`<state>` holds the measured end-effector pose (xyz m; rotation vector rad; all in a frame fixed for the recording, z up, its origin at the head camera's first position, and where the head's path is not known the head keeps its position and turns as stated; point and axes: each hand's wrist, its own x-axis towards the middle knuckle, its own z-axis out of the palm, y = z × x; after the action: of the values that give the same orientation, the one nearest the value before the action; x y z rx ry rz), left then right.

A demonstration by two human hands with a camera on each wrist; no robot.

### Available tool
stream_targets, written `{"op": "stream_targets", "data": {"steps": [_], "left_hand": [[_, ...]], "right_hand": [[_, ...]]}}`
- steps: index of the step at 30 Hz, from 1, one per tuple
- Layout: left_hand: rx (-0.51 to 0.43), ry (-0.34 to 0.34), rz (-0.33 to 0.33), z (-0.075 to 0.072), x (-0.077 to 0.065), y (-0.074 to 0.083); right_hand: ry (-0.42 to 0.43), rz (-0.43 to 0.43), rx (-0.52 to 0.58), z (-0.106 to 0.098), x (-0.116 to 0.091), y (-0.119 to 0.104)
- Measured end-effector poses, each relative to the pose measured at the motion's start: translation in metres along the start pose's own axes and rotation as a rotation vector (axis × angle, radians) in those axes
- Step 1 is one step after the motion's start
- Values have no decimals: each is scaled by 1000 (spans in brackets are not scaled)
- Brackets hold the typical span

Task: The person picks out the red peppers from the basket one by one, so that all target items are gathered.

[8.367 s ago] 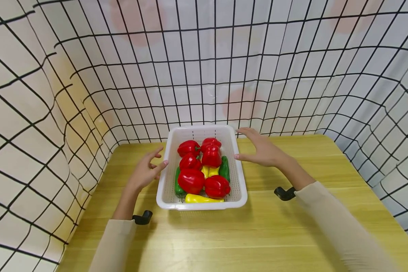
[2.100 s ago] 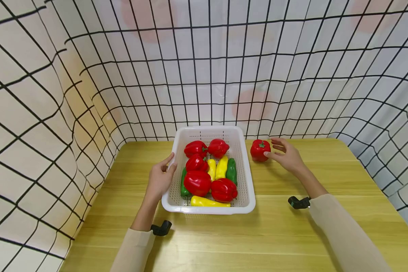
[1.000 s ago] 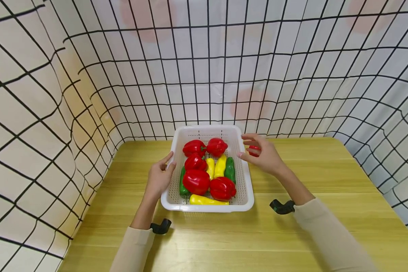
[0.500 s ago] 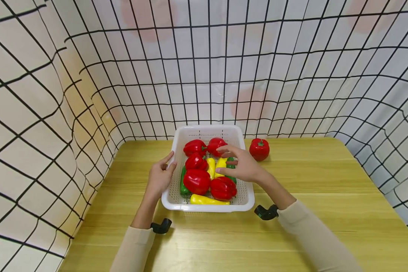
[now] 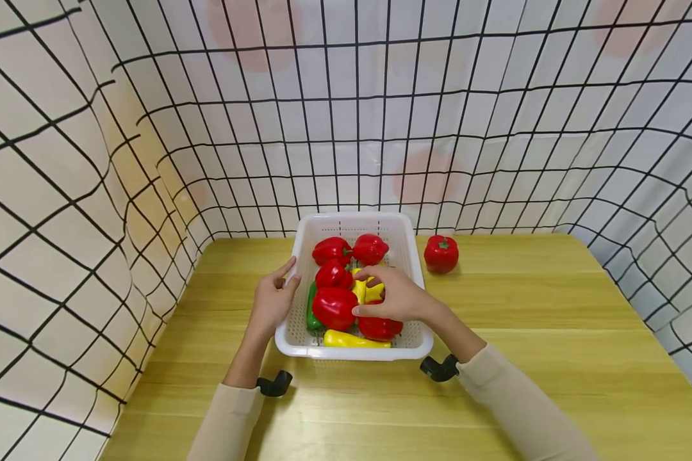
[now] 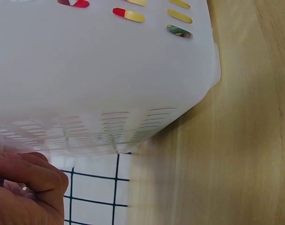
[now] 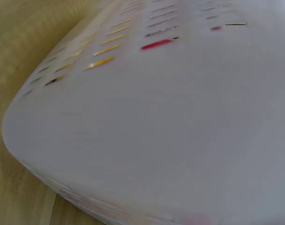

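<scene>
A white perforated plastic basket (image 5: 415, 243) stands on the table, holding red bell peppers (image 5: 335, 308), long yellow peppers (image 5: 356, 339) and green vegetables, one partly showing at the left wall. My left hand (image 5: 271, 303) grips the basket's left rim, thumb over the edge; the left wrist view catches its bent fingers (image 6: 41, 178) outside the wall. My right hand (image 5: 396, 296) hovers inside the basket, fingers spread and curved above the middle peppers, its thumb tip overlapping the large red one. It partly covers the front right red pepper (image 5: 380, 329) and hides the right green vegetable.
One red bell pepper (image 5: 441, 254) stands on the wooden table (image 5: 525, 307) to the basket's right. A white cloth with a black grid (image 5: 340, 128) closes off the back and both sides. Black wrist mounts (image 5: 274, 384) sit at both cuffs.
One red bell pepper has gone from the basket to the table on the right. My right hand has released it and come back left over the peppers. My left hand has taken hold of the rim.
</scene>
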<state>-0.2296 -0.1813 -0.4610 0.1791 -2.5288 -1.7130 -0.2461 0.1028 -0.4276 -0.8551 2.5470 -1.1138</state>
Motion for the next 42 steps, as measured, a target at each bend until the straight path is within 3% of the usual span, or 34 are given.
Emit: {"op": "stream_targets", "data": {"steps": [11,20,32,42], "left_hand": [[-3,4,-9,-2,-1,1],[-7,10,-9,-1,0,0],[-15,12,-11,-2,1,-2],[-12,13,-4,1,0,0]], "right_hand": [[-117,0,-111,1,4,1],[-125,45,-143,5,1,2],[-122,2,-136,4,0,0],[-150,23,-177,5,-4,0]]}}
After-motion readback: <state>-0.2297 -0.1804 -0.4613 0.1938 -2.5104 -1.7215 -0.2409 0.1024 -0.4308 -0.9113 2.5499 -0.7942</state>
